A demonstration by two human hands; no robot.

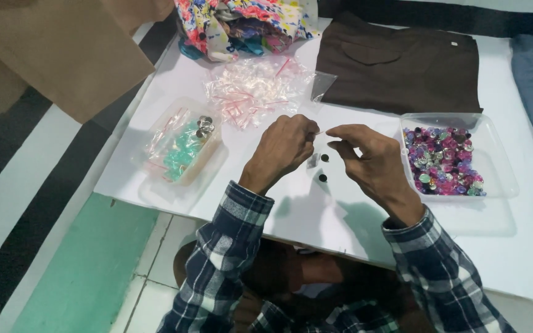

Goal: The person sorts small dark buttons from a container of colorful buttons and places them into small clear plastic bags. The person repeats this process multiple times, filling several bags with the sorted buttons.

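Glossy beads fill my clear plastic tray (495, 160); brown cloth (402, 68) lies matt, and the white table (303, 216) looks smooth.

There is a single view, from a camera on the person's head. It looks steeply down and forward at close range over the white table (316, 216), from its near edge.

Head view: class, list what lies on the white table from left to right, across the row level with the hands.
Clear tub of green beads → left hand → small dark buttons → right hand → clear tray of purple and pink beads.
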